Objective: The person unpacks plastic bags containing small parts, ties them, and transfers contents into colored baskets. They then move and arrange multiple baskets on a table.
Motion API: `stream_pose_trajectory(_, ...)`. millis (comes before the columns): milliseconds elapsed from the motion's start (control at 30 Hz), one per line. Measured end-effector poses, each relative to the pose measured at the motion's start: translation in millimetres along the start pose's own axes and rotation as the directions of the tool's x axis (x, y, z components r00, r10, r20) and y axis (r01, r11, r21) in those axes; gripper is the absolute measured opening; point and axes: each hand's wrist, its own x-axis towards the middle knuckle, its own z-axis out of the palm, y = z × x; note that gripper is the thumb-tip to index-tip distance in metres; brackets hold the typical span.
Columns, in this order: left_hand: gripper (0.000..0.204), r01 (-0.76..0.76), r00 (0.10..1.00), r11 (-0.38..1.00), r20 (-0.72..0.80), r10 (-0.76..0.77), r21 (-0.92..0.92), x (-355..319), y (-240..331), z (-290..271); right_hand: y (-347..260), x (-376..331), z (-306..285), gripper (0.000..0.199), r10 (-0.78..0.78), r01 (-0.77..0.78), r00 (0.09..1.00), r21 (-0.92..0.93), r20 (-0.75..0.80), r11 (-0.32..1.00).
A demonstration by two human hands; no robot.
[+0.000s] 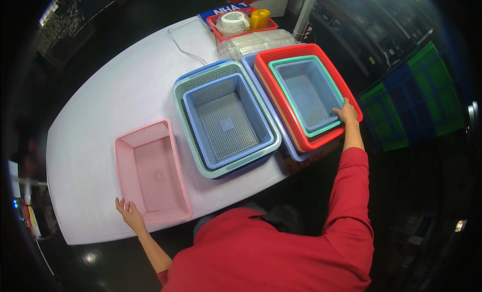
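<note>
A pink plastic basket (159, 177) with a mesh of small holes lies on the white table, nothing in it. Beside its near left corner is my left hand (130, 215), fingers apart and holding nothing. At the right, a stack has a red basket (329, 66) with a green basket (273, 67) and a small blue-grey basket (303, 88) nested inside. My right hand (347, 112) grips the right rim of the inner baskets, its thumb over the blue-grey one. Whether the fingers also catch the green rim is hard to tell.
Between them stands another stack, a blue basket (228, 124) inside a pale teal one (183, 93). Behind are clear plastic packs (256, 43) and a red tray (272, 25) with a white tape roll (234, 22) and a yellow roll (259, 19). Green crates (437, 91) stand beyond the table.
</note>
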Motion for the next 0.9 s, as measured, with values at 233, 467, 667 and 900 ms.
stream_pose_trajectory(233, 0.049, 0.004, 0.998, 1.000, -0.055, -0.003, 0.023, -26, 18, 8, -5, 7, -121, 0.041, -0.271, 0.261, 0.959, -0.118, -0.083, 0.958)
stream_pose_trajectory(467, 0.048, 0.055, 0.997, 0.997, -0.052, -0.058, -0.053, -27, 24, 15, -46, -85, -231, 0.030, -0.367, 0.409, 0.908, 0.233, -0.202, 0.882)
stream_pose_trajectory(667, 0.047, -0.034, 0.999, 0.992, -0.035, 0.030, -0.122, -13, 50, 19, -159, -160, -148, 0.049, -0.570, 0.518, 0.817, 0.552, -0.091, 0.654)
stream_pose_trajectory(900, 0.046, -0.027, 0.996, 0.995, -0.093, 0.018, -0.093, -17, 16, -35, -205, -207, -32, 0.060, -0.613, 0.615, 0.782, -0.021, -0.110, 0.788)
